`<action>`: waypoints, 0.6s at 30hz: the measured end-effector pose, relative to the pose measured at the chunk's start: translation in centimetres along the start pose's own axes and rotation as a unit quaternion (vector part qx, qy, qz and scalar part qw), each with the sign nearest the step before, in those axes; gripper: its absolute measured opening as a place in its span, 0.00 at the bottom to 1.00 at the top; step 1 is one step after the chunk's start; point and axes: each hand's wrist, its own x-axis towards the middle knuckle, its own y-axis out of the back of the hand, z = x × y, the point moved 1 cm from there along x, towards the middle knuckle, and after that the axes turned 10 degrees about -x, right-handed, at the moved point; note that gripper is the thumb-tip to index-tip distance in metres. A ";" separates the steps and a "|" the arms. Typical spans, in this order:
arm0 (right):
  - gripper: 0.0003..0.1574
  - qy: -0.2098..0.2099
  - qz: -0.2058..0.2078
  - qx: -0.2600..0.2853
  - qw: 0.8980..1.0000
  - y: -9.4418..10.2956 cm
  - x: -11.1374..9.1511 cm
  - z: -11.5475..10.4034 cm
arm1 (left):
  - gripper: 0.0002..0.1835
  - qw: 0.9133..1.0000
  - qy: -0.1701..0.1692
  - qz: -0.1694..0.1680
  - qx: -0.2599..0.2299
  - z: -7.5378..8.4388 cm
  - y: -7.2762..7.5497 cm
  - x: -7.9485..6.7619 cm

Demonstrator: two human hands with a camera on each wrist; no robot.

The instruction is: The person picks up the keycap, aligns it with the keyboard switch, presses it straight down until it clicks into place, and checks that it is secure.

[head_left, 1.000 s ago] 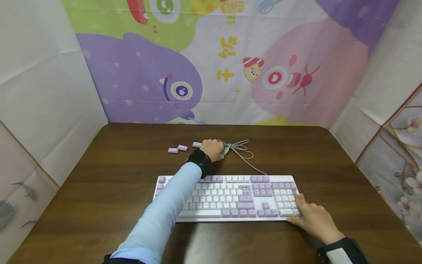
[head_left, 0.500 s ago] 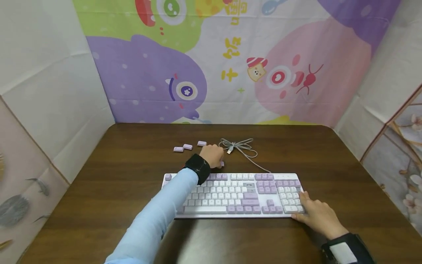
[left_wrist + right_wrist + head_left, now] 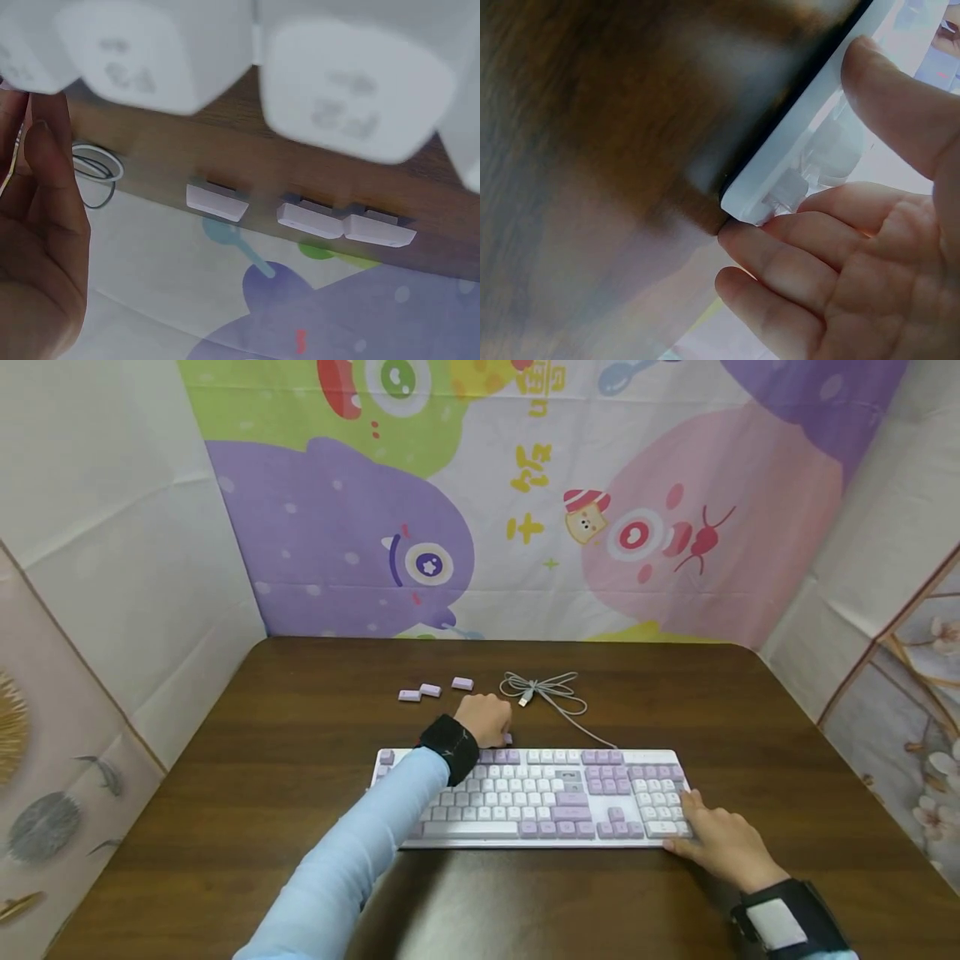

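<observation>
A white and lilac keyboard [image 3: 487,810] lies on the wooden table. My left hand [image 3: 483,720] is just behind its back edge, fingers pointing down. It pinches a small lilac keycap [image 3: 507,739], mostly hidden by the fingers. In the left wrist view, the left hand [image 3: 45,240] is at the left edge beside large, near white keys [image 3: 360,90]. My right hand [image 3: 723,843] holds the keyboard's right front corner. In the right wrist view, its thumb [image 3: 889,97] lies against the front edge and its fingers [image 3: 780,255] rest at the right end.
Three loose lilac keycaps [image 3: 431,691] lie on the table [image 3: 330,727] behind the keyboard, to the left. A bundled white USB cable [image 3: 551,687] lies behind it, running to its back edge. A cartoon-printed cloth [image 3: 517,585] hangs along the table's far edge.
My left hand has come nearer, from beside the cable bundle to the keyboard's back edge, carrying the lilac keycap. The right hand stays at the keyboard's corner. The head view has shifted slightly.
</observation>
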 end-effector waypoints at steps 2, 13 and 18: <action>0.47 -0.002 -0.004 0.000 1.000 0.1 0.1 -0.1 | 0.05 1.000 -0.002 -0.001 0.003 0.1 0.1 -0.2; 0.48 -0.010 -0.016 0.004 1.000 0.3 -0.1 -0.3 | 0.05 1.000 0.007 0.001 -0.017 2.1 1.5 -0.9; 0.48 -0.013 -0.020 0.003 1.000 0.4 -0.1 -0.4 | 0.05 0.999 0.006 0.022 -0.038 3.3 1.5 -1.0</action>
